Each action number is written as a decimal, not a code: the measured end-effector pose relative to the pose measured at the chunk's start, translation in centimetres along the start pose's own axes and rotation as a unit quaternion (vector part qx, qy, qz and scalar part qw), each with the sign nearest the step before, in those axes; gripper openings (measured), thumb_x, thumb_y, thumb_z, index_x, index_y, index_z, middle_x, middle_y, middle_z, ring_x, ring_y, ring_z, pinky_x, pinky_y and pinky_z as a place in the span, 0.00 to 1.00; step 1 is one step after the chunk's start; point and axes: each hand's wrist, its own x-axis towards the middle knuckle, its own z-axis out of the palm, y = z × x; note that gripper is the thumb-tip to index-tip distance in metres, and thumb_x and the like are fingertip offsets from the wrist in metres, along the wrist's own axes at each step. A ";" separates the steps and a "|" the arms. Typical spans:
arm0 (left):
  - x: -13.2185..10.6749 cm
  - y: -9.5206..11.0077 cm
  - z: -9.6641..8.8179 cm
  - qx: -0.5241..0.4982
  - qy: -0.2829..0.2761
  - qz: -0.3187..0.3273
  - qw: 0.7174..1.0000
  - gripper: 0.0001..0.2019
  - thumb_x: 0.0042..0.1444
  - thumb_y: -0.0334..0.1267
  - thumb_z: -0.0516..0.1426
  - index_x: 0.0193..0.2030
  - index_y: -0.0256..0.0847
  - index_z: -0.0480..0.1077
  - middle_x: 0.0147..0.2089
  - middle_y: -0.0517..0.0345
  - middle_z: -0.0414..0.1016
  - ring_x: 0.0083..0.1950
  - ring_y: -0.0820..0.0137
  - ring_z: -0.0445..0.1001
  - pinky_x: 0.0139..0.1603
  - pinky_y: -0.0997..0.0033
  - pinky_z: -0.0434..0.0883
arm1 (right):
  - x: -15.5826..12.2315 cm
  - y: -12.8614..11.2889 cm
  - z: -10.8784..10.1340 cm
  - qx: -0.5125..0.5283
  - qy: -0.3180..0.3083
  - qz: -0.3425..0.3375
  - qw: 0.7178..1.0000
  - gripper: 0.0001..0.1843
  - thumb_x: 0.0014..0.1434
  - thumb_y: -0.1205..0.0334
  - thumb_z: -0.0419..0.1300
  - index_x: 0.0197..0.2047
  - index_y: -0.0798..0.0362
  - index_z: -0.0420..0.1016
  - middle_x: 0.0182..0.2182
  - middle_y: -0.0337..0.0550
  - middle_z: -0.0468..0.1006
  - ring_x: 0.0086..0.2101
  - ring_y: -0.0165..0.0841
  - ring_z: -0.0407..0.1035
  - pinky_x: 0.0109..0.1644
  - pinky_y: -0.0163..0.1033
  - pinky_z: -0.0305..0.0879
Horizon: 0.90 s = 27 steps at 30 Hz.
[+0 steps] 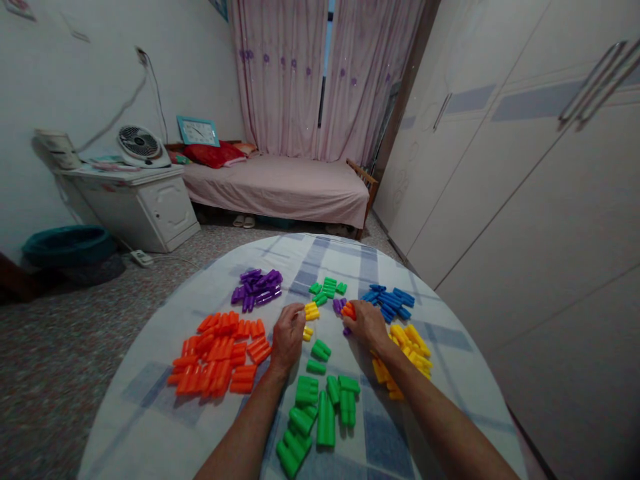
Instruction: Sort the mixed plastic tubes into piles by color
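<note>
Sorting of coloured plastic pieces by colour looks to be the step in hand, mid-way: most piles are already grouped on the round counter (150, 400) with its checked cloth. Left hand (287, 337) sits at the middle of the counter, fingers curled round a yellow piece (311, 311), grip closed on it as far as I can see. Right hand (367, 325) is just beside it, fingers bent over an orange piece (349, 309) with purple pieces (339, 305) touching it; grip looks closed on the orange one, but the fingertips are turned away so how firm the hold is I can't tell.

Piles around: orange pile (217, 353) left of the left hand, purple pile (257, 288) further back, small green group (327, 289) behind the hands, blue pile (389, 301) back right, yellow pile (407, 350) partly under the right forearm, green pile (320, 407) between the forearms.

Judgement: next move calls for carrying each held piece to its matching pile, crossing over without knocking the green ones.

Hard to make out: piece shapes are small and blurred, the yellow pile is part hidden by the arm, the counter's near edge is cut off by the frame
</note>
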 end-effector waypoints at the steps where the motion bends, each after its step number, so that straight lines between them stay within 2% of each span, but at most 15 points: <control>1: 0.0 0.1 0.0 0.011 0.000 0.016 1.000 0.12 0.60 0.41 0.49 0.44 0.40 0.70 0.46 0.52 0.72 0.50 0.67 0.70 0.53 0.65 0.67 | 0.0 -0.2 0.1 0.024 0.005 -0.006 1.000 0.17 0.58 0.56 0.55 0.47 0.54 0.72 0.42 0.50 0.77 0.44 0.39 0.69 0.47 0.40 0.61; 5: -0.2 0.8 0.0 0.057 -0.013 0.074 0.996 0.11 0.57 0.38 0.52 0.46 0.43 0.69 0.47 0.52 0.73 0.52 0.65 0.69 0.56 0.62 0.66 | -0.1 -1.5 0.1 0.134 0.033 -0.078 0.987 0.17 0.58 0.61 0.54 0.50 0.53 0.70 0.46 0.47 0.76 0.47 0.37 0.69 0.51 0.40 0.62; 9: -0.4 1.2 0.1 0.064 -0.037 0.094 0.993 0.14 0.56 0.40 0.54 0.49 0.43 0.70 0.48 0.52 0.73 0.52 0.64 0.70 0.56 0.61 0.67 | -1.1 -3.5 0.4 0.228 0.047 -0.131 0.964 0.19 0.57 0.62 0.55 0.53 0.50 0.66 0.48 0.45 0.75 0.46 0.36 0.70 0.51 0.42 0.64; 14: -0.7 0.9 0.3 0.023 -0.085 0.076 0.993 0.16 0.56 0.41 0.55 0.51 0.42 0.69 0.47 0.52 0.74 0.49 0.66 0.72 0.52 0.64 0.70 | -2.6 -5.2 0.3 0.234 0.059 -0.169 0.956 0.21 0.57 0.65 0.55 0.55 0.51 0.65 0.49 0.47 0.74 0.49 0.37 0.68 0.53 0.43 0.63; 17: -0.8 0.5 0.4 0.000 -0.084 0.047 0.995 0.13 0.56 0.41 0.54 0.47 0.41 0.71 0.44 0.53 0.75 0.45 0.68 0.74 0.47 0.66 0.72 | -3.5 -3.9 -1.0 0.211 0.101 -0.166 0.958 0.20 0.57 0.64 0.55 0.54 0.51 0.67 0.50 0.48 0.73 0.51 0.38 0.65 0.55 0.45 0.61; 20: -0.9 0.4 0.5 0.003 -0.051 0.036 0.998 0.12 0.56 0.41 0.54 0.45 0.41 0.72 0.42 0.54 0.76 0.43 0.69 0.74 0.45 0.68 0.72 | -4.6 0.2 -2.8 0.186 0.208 -0.086 0.956 0.17 0.59 0.59 0.52 0.51 0.50 0.70 0.49 0.49 0.73 0.51 0.40 0.64 0.57 0.48 0.58; 23: -0.7 1.0 0.0 0.015 -0.005 0.032 0.999 0.12 0.56 0.41 0.54 0.45 0.41 0.71 0.40 0.55 0.75 0.41 0.70 0.74 0.44 0.68 0.72 | -5.9 6.2 -3.4 0.173 0.321 0.079 0.928 0.20 0.58 0.52 0.49 0.46 0.54 0.73 0.45 0.51 0.75 0.48 0.43 0.65 0.54 0.50 0.58; 25: -0.5 1.9 -0.8 0.026 0.021 0.029 0.999 0.12 0.57 0.40 0.53 0.45 0.41 0.71 0.40 0.54 0.75 0.40 0.70 0.74 0.44 0.69 0.72 | -6.7 10.0 -2.9 0.195 0.344 0.208 0.895 0.25 0.56 0.51 0.47 0.46 0.57 0.74 0.44 0.53 0.75 0.45 0.43 0.66 0.51 0.48 0.61; 27: -0.3 3.1 -2.1 0.049 0.037 0.030 0.998 0.12 0.57 0.39 0.53 0.45 0.40 0.71 0.40 0.54 0.75 0.40 0.70 0.74 0.43 0.70 0.72 | -7.5 12.7 -1.9 0.242 0.329 0.319 0.855 0.27 0.55 0.51 0.45 0.47 0.57 0.74 0.45 0.53 0.76 0.43 0.43 0.67 0.48 0.46 0.61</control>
